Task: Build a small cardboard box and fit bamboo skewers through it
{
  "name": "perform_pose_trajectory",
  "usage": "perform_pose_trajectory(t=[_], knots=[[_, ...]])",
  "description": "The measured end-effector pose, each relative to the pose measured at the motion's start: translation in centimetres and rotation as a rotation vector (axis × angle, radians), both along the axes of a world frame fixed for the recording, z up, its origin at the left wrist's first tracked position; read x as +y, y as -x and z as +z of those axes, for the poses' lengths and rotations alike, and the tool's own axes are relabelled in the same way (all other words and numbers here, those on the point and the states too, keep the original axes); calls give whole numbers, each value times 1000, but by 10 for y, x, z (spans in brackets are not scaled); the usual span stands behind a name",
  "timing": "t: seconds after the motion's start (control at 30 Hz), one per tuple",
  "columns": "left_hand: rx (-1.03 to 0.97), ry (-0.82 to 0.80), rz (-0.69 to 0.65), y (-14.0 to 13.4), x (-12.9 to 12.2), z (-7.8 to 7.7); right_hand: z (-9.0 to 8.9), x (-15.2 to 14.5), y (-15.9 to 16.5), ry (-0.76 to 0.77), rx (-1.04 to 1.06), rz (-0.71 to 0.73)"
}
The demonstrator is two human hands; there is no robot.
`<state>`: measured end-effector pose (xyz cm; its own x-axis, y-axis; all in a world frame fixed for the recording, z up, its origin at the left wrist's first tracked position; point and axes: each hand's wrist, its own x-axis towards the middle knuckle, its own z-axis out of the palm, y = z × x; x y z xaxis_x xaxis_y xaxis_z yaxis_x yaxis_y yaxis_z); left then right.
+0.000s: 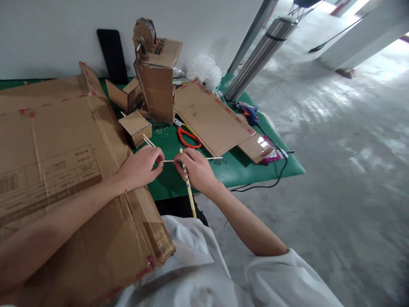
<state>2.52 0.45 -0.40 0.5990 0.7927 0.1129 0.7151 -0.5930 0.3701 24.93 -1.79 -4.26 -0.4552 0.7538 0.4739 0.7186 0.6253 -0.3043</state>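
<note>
A thin wooden stick (214,158) runs level between my hands above the green table. My left hand (142,165) pinches its left end. My right hand (195,167) is closed around the middle of the stick and also holds a yellow pencil (189,194) with purple spots, its tip pointing away from me. Just behind my left hand, pale sticks (147,139) poke out beside a small cardboard box (136,124); whether that hand touches them I cannot tell. Red-handled scissors (189,138) lie beyond my right hand.
A large flattened carton (64,145) covers the left side, under my left forearm. Farther back stand a cardboard structure (158,91) and a black phone-like slab (112,55). Cardboard sheets (214,119), a blue glue gun (249,113) with a cord and a metal cylinder (262,55) are on the right.
</note>
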Motion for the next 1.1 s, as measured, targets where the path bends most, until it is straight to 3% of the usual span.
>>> perform_pose_trajectory(t=[0.63, 0.7, 0.9, 1.1], knots=[[63, 9, -20, 0, 1, -2, 2, -3, 5, 31, 115, 17], [108, 20, -43, 0, 1, -2, 2, -3, 9, 94, 248, 21], [240, 7, -48, 0, 2, -4, -3, 3, 29, 505, 730, -31], [295, 99, 19, -2, 3, -3, -5, 10, 37, 555, 798, -79]])
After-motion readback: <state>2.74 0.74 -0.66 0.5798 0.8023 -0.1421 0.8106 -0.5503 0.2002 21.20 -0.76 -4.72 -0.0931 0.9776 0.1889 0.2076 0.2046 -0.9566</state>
